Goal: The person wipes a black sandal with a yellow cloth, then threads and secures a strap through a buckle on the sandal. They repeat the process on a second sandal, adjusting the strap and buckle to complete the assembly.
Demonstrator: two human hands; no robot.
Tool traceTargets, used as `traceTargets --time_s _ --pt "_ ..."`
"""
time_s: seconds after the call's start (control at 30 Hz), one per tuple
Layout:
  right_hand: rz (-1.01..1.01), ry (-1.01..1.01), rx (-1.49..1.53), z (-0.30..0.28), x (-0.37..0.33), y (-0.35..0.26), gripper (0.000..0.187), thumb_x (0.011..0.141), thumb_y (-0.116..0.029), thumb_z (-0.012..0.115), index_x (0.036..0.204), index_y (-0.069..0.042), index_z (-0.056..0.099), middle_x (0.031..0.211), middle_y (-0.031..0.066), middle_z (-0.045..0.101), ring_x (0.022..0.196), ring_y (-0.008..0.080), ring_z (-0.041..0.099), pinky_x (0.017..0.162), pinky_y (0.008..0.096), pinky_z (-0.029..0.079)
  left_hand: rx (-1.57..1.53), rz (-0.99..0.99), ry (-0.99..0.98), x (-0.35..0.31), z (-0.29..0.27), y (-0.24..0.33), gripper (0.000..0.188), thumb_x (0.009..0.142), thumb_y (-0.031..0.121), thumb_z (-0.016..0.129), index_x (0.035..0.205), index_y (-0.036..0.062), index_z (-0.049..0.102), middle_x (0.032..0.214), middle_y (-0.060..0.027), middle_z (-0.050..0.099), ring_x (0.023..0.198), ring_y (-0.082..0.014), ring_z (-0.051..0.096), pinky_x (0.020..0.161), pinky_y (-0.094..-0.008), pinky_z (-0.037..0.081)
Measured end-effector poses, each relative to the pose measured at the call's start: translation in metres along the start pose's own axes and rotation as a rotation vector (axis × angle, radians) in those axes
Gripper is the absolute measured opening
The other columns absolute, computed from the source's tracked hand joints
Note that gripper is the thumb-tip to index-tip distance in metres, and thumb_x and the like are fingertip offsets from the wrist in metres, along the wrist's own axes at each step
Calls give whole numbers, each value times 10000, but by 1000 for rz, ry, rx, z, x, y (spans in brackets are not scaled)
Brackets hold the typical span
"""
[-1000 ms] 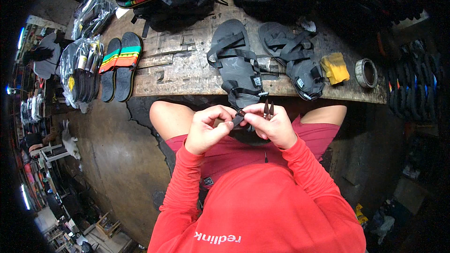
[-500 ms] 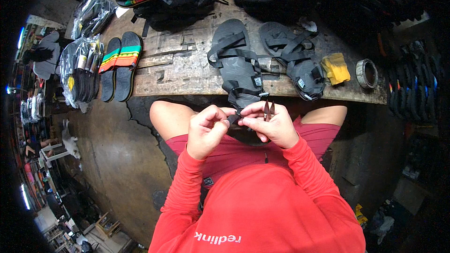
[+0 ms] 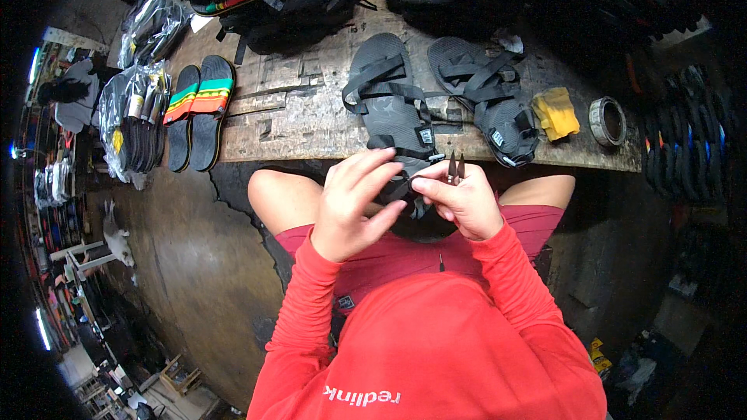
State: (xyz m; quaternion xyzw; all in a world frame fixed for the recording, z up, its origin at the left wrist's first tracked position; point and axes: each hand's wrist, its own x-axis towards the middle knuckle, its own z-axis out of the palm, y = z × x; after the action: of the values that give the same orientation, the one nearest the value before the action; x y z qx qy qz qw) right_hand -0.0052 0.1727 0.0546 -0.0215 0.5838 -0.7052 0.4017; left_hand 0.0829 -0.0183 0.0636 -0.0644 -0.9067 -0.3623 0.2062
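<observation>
A black strap sandal (image 3: 387, 82) lies at the near table edge, its heel end reaching over my lap. Above that end, my left hand (image 3: 358, 204) is open with its fingers spread. My right hand (image 3: 464, 204) is closed around small thread snips (image 3: 456, 166), whose two dark blades point up and stand apart. Its thumb and forefinger also pinch at the sandal's black heel strap; exactly what they grip is partly hidden. The matching black strap sandal (image 3: 498, 105) lies just to the right on the table.
A yellow cloth (image 3: 555, 114) and a tape roll (image 3: 608, 122) lie at the right of the wooden table (image 3: 288, 120). Striped slide sandals (image 3: 201, 101) and plastic-wrapped footwear (image 3: 134, 120) are at left. Dark sandal piles (image 3: 292, 8) stand at the back.
My left hand has let go of the strap and its fingers have opened out, moving slightly up. The right hand keeps the snips and has shifted slightly right.
</observation>
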Motion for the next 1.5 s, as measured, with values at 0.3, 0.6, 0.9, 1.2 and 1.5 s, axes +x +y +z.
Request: traceTargets --time_s 0.3,0.6,0.9,1.2,1.5 --pt "-274 272 15 -38 23 -48 92 896 -104 725 907 -31 669 622 -65 510 449 12 378 399 203 275 -56 37 92 20 29 -23 260 718 128 811 936 33 704 936 -104 732 872 -286 693 851 -371 518" --pt "-237 266 -4 -50 45 -30 103 914 -114 713 943 -30 660 653 -67 510 450 4 357 391 206 254 -294 -174 99 18 26 -31 359 721 126 839 1048 36 721 842 -119 693 759 -244 661 709 -325 519" --pt "-482 -64 -416 -46 7 -45 106 920 -78 686 1003 -17 715 913 34 703 839 107 635 774 244 488 -110 170 -164 25 5 -8 624 712 309 850 1236 46 636 1173 -125 673 1096 -301 629 929 -407 462" --pt "-197 129 131 -62 30 -31 87 972 -119 627 990 -35 616 708 -15 548 448 15 376 403 184 298 -329 -84 -264 23 14 -33 272 783 126 798 1027 33 722 844 -112 688 802 -250 646 745 -340 491" --pt "-170 127 225 -67 39 -21 130 962 -143 659 1009 -28 623 714 -16 562 445 22 399 403 199 300 -385 -126 -106 17 27 -43 178 792 135 790 914 25 722 786 -96 673 724 -237 630 652 -331 485"
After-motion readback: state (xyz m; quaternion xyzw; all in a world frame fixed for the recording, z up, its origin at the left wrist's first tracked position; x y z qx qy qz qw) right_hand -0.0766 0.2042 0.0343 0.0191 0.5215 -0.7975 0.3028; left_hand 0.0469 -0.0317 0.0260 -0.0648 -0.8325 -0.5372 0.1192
